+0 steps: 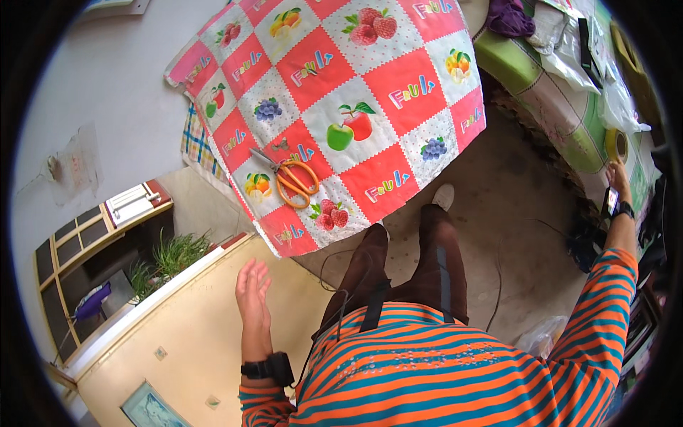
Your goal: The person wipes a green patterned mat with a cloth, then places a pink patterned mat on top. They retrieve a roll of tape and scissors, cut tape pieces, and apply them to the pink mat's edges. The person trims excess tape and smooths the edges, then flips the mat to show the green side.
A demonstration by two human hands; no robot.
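Note:
My left hand (253, 288) is raised with its fingers apart and nothing in it, just below the near corner of a fruit-print tablecloth (392, 165). Scissors with orange handles (299, 184) lie on that cloth, blades pointing up and left. Far to the right, my right hand (619, 179) has its fingertips on the near edge of a roll of yellow tape (617, 145). The roll is at the side of a bed with a green and pink patchwork cover (555, 112). Its grip is small in view, but the fingers appear closed on the rim.
A purple cloth (509, 18) and clear plastic bags (621, 109) lie on the bed. Green plants (179, 253) stand by the window at left. Thin cables (499, 288) trail near my legs, and a plastic bag (541, 336) is on the floor.

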